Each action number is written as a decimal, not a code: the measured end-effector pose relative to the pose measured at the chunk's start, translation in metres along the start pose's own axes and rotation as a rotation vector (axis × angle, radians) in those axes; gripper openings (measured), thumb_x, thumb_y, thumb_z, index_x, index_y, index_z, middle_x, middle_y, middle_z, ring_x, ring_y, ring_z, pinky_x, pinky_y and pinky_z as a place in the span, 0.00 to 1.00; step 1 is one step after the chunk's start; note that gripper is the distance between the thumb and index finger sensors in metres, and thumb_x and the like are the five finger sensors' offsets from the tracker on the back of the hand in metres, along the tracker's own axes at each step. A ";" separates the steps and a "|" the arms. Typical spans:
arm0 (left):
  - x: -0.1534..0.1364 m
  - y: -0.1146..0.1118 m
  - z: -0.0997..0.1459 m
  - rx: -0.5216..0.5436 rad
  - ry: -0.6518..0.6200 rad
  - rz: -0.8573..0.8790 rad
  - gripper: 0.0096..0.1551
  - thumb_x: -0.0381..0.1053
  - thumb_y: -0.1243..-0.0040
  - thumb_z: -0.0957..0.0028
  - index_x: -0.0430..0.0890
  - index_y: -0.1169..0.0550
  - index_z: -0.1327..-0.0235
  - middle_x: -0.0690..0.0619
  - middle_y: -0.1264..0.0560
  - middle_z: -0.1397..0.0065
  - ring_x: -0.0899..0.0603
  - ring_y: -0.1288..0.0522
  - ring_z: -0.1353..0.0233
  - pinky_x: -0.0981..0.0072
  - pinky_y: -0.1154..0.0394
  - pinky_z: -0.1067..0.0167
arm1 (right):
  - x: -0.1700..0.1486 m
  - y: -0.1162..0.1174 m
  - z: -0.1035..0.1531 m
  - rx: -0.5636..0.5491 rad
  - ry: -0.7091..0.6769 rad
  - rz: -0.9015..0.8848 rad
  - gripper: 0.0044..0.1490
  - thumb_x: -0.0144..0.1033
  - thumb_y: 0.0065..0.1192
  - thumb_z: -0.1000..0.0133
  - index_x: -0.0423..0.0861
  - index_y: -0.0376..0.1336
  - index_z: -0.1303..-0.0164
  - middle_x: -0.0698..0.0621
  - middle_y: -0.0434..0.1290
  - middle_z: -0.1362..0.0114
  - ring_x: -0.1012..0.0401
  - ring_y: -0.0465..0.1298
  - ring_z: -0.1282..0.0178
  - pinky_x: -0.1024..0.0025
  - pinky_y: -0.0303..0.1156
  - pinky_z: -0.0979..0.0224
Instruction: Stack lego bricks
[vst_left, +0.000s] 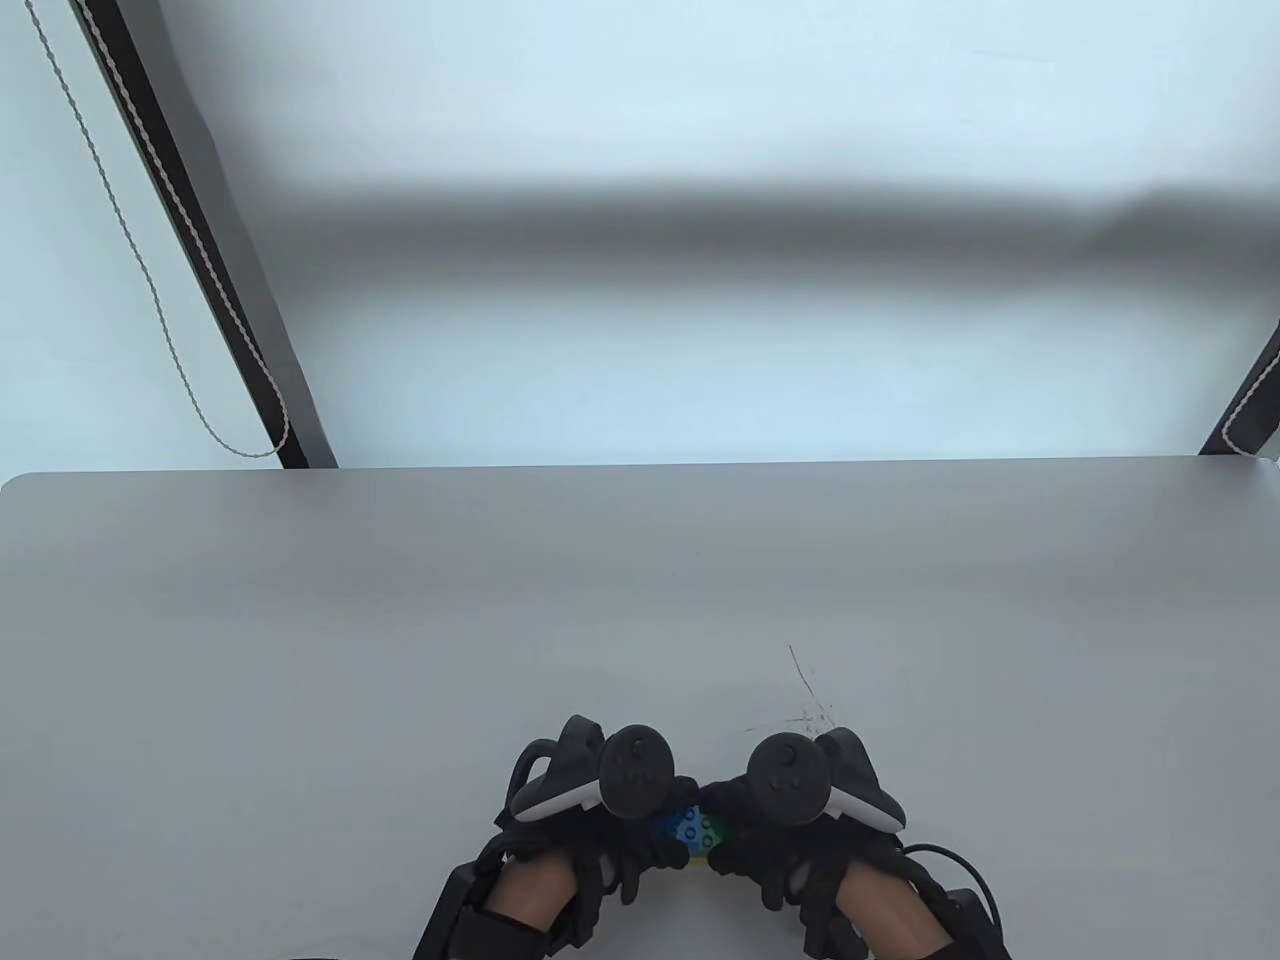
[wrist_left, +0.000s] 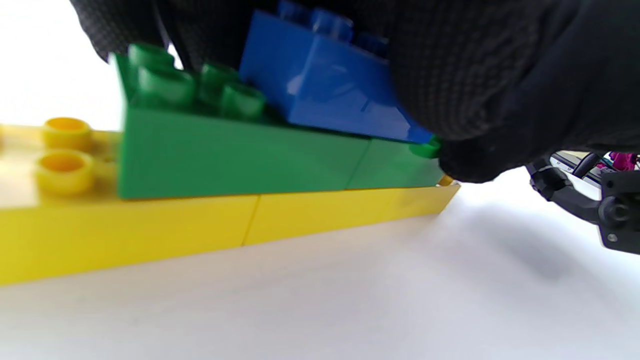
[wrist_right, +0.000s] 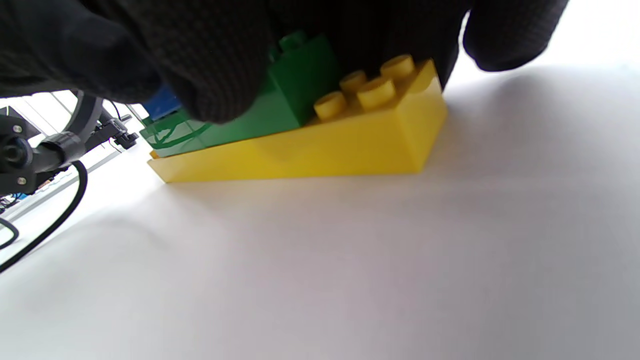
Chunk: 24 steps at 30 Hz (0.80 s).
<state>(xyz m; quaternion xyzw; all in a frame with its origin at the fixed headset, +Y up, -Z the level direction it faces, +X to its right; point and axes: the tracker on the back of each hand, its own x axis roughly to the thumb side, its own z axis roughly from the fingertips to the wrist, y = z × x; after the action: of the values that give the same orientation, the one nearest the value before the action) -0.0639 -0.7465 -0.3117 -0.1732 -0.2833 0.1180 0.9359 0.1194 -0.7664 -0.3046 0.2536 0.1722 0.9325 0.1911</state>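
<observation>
A small stack stands on the grey table (vst_left: 300, 650) at the near edge, between my two hands. A long yellow brick (wrist_left: 150, 225) lies on the table, a green brick (wrist_left: 225, 155) sits on it, and a blue brick (wrist_left: 330, 95) sits on the green one, looking slightly tilted. In the table view only the blue brick (vst_left: 688, 826), green studs (vst_left: 712, 830) and a yellow sliver (vst_left: 700, 858) show. My left hand (vst_left: 662, 838) grips the blue brick with its fingers (wrist_left: 475, 100) over the brick's right end. My right hand (vst_left: 738, 842) holds the stack, its fingers (wrist_right: 215, 75) on the green brick (wrist_right: 295, 85) above the yellow brick (wrist_right: 350, 145).
Thin scratch marks (vst_left: 805, 700) lie on the table just beyond my right hand. The table's far edge (vst_left: 640, 470) runs across the middle of the view, with black frame posts (vst_left: 200, 250) and a beaded cord (vst_left: 130, 250) behind. A glove cable (vst_left: 960, 860) trails at the right wrist.
</observation>
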 end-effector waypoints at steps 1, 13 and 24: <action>-0.001 0.000 0.001 -0.001 0.008 -0.006 0.41 0.62 0.29 0.64 0.52 0.24 0.35 0.50 0.21 0.32 0.41 0.21 0.34 0.37 0.30 0.33 | 0.001 0.000 0.000 -0.004 -0.004 0.020 0.43 0.45 0.74 0.59 0.40 0.63 0.35 0.40 0.73 0.33 0.43 0.75 0.37 0.41 0.69 0.34; -0.010 0.020 0.025 0.041 0.056 -0.062 0.41 0.61 0.31 0.61 0.52 0.27 0.32 0.48 0.26 0.26 0.38 0.26 0.28 0.36 0.33 0.32 | 0.009 -0.009 0.009 -0.014 0.000 0.148 0.44 0.47 0.72 0.59 0.40 0.63 0.35 0.39 0.73 0.32 0.42 0.76 0.37 0.40 0.70 0.34; -0.017 0.049 0.053 0.183 0.106 -0.058 0.42 0.62 0.35 0.58 0.52 0.30 0.29 0.46 0.32 0.21 0.36 0.33 0.23 0.33 0.36 0.30 | 0.002 -0.030 0.023 -0.084 0.029 0.119 0.44 0.47 0.72 0.58 0.40 0.64 0.35 0.39 0.73 0.32 0.41 0.76 0.36 0.38 0.68 0.33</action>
<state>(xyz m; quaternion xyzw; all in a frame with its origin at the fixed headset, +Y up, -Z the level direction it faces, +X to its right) -0.1138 -0.6938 -0.2972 -0.0846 -0.2266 0.1070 0.9644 0.1385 -0.7346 -0.2978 0.2415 0.1202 0.9522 0.1435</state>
